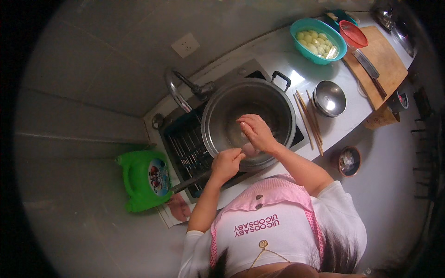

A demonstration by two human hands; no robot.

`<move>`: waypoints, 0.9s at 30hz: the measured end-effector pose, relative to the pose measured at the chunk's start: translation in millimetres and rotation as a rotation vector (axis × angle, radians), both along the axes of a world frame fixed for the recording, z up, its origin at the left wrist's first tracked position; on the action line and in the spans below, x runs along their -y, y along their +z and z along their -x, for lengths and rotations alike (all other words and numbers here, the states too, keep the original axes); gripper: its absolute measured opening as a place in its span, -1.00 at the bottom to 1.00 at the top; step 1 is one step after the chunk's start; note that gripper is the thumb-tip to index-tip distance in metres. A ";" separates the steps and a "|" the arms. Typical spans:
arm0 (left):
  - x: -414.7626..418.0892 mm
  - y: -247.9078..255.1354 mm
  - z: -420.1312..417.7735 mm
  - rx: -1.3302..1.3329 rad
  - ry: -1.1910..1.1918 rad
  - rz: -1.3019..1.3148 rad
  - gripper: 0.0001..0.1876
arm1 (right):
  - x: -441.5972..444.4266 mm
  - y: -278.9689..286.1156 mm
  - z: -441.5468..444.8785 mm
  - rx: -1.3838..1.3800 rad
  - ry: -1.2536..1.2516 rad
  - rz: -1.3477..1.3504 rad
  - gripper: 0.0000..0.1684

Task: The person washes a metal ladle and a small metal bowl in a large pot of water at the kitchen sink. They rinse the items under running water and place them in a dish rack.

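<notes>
A large metal pot (207, 129) sits over the sink, and both my hands are above its near side. My left hand (226, 164) is closed, its thumb and forefinger pinching the edge of a small rounded pinkish piece (250, 150). What the piece is made of is too blurred to tell. Cupped over the pot's middle, my right hand (258, 132) has its fingers bent and pointing left. Something pale shows under its palm, partly hidden. A dark bar (191, 182) runs behind my left wrist; I cannot tell whether it is a handle.
A faucet (177, 92) arches behind the pot, beside a sink rack (184, 149). Right of it lie wooden chopsticks (307, 120), a steel bowl (329, 98), a teal basin (302, 52) of peeled round vegetables in water, and a cleaver (366, 64) on a cutting board (386, 59). A green jug (142, 180) stands left.
</notes>
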State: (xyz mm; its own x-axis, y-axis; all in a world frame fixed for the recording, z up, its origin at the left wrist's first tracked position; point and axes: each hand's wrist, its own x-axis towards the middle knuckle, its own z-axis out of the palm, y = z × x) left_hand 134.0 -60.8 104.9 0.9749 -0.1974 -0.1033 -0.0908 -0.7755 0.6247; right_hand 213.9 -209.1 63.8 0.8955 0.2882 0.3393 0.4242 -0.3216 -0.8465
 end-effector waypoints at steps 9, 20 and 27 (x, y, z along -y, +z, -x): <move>-12.0 -7.6 11.9 -0.095 0.025 0.225 -0.84 | 33.5 -13.6 -12.5 -1.107 0.197 -0.650 -0.70; -22.0 10.4 7.3 -0.069 -0.080 0.020 -0.84 | 44.9 11.1 -16.0 -0.952 0.360 -0.473 -0.68; -18.7 13.7 8.8 -0.029 -0.088 0.019 -0.84 | 47.8 -0.6 -17.3 -1.048 0.410 -0.607 -0.67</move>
State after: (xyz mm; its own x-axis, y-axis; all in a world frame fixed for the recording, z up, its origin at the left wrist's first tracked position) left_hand 125.2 -42.1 118.6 0.9502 -0.2846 -0.1271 -0.1396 -0.7533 0.6427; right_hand 231.2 -256.9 63.1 0.6962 0.6530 -0.2981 -0.5560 0.2278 -0.7993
